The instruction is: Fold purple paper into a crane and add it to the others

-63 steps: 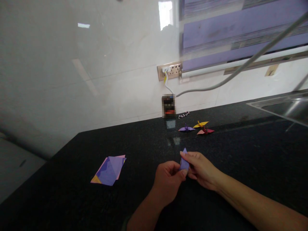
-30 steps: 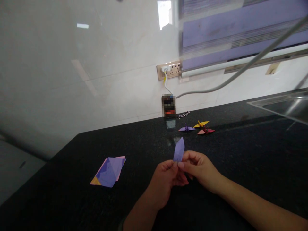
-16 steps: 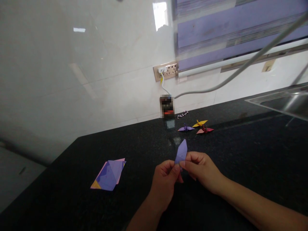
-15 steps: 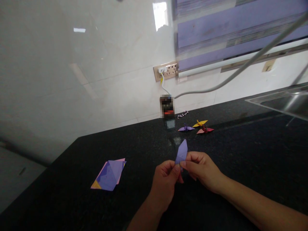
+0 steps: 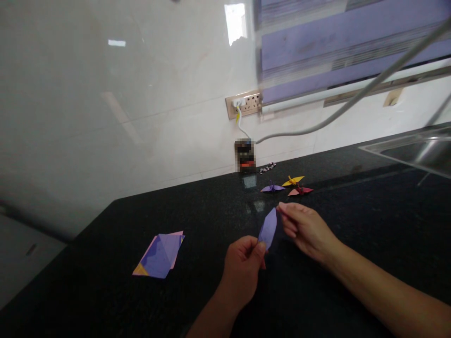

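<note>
My left hand pinches the lower end of a folded purple origami paper between thumb and fingers. The paper is a narrow, pointed shape tilted up to the right, and a bit of red shows below the thumb. At its upper tip, the closed thumb and forefinger of my right hand pinch the point; the exact contact is small. Beyond the hands sit a purple paper crane, a yellow paper crane and a red paper crane.
A small stack of purple, pink and yellow paper sheets lies left on the black countertop. Against the wall stand a blurred-out box and a beaded string. A grey cable runs right, above a metal sink.
My right hand has moved from the paper's lower end up to its tip. The purple paper now leans further right, while my left hand keeps its hold.
</note>
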Motion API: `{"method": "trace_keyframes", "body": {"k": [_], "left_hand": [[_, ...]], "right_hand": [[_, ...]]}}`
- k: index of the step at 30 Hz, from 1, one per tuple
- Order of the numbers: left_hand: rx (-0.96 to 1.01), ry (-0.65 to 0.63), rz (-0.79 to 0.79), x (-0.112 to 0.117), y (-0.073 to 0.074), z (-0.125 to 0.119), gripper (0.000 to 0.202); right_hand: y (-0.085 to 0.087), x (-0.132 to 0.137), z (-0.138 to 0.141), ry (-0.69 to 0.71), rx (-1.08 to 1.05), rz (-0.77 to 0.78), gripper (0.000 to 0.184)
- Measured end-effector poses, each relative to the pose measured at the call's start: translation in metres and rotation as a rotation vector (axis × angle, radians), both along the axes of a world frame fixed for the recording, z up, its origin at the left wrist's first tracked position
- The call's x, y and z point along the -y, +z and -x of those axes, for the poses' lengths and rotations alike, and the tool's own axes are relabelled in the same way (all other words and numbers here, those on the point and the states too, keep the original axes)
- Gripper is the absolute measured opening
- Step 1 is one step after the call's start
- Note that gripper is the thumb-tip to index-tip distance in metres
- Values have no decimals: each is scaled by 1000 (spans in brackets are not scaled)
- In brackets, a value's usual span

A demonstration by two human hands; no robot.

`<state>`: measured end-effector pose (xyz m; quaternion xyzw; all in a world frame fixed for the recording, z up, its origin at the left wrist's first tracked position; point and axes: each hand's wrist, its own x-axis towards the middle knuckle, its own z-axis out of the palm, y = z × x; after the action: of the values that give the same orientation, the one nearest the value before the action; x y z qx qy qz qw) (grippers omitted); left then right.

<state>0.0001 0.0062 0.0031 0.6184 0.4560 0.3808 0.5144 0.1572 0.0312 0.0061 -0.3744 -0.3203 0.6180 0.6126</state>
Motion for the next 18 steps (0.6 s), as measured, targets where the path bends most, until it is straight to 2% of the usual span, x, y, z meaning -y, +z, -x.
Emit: {"method": "trace_keyframes", "body": {"k": [1,5,6,9,12,15,18], "left_hand": [[-14,4,-3,0,0,-1,27],[-70,-3,-34,3,1,-4,29],[-82,-13,-41,3,2,-5,30],[-114,-37,-59,4,2,-5,30],[-139,-39,-72,4,0,-4,30],[-130,-11,-49,1,-3,-3,31],[-76,35,-23,-3,-4,-1,31]], "right_hand": [[1,-1,-2,2,-1,-9,24],[-3,6,4,307,115,-18,24],[-5,8,7,315,145,-13,23],[-7,8,10,242,148,37,27],[-4,-1,-1,134,99,75,37],[0,-9,-13,8,15,42,37],[0,-7,-12,117,64,-21,35]]}}
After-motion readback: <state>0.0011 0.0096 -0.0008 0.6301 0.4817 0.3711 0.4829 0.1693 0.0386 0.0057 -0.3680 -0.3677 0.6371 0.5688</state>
